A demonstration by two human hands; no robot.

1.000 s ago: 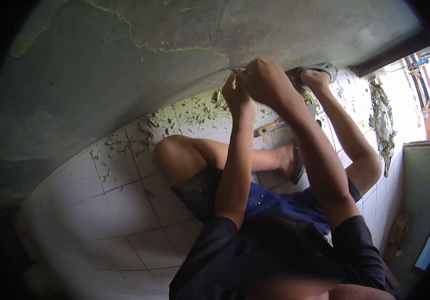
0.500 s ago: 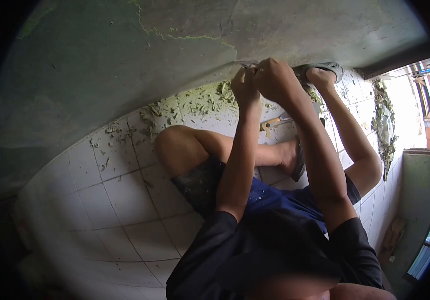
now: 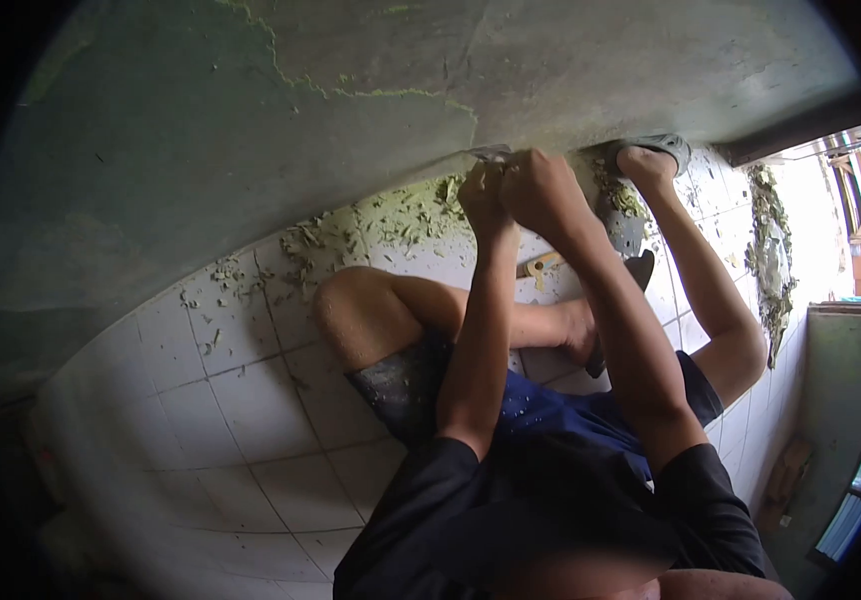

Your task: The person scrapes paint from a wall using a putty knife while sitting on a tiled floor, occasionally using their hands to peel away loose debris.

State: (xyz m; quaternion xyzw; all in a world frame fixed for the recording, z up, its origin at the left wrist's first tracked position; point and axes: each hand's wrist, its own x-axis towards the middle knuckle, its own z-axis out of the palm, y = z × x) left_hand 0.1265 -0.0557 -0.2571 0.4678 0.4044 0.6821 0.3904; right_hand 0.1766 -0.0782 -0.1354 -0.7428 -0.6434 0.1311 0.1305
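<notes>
**Both hands closed on a scraper at the foot of the wall**

The left hand [image 3: 484, 193] and right hand [image 3: 543, 190] sit pressed together, knuckle to knuckle, both curled shut around a scraper [image 3: 492, 152]. Only the tool's pale metal tip shows, poking out above the fingers; the handle is hidden inside the grip. The tip touches the wall [image 3: 251, 130] just where it meets the tiled floor [image 3: 241, 400].

On the wall, a ragged pale-green line marks the edge of the paint [image 3: 151, 170]: green coat to the left and below, bare grey surface to the right and above. The scraper tip lies at the lower end of that line, near the wall's bottom edge.

Green flakes [image 3: 391, 220] lie in a band along the wall's foot, thickest just left of the hands and thinning out across the tiles further left. More flakes sit right of the hands, by a sandalled foot [image 3: 646, 152] braced against the wall.

Room is tight around the hands: wall in front, the bent left knee [image 3: 351, 310] below, the right leg [image 3: 721, 300] closing in on the right. An orange-handled tool [image 3: 539, 264] lies on the tiles between the forearms, partly hidden. The floor to the left of the knee has only scattered flakes. At the far right the floor runs on as a narrow strip towards a bright opening [image 3: 831, 210].
</notes>
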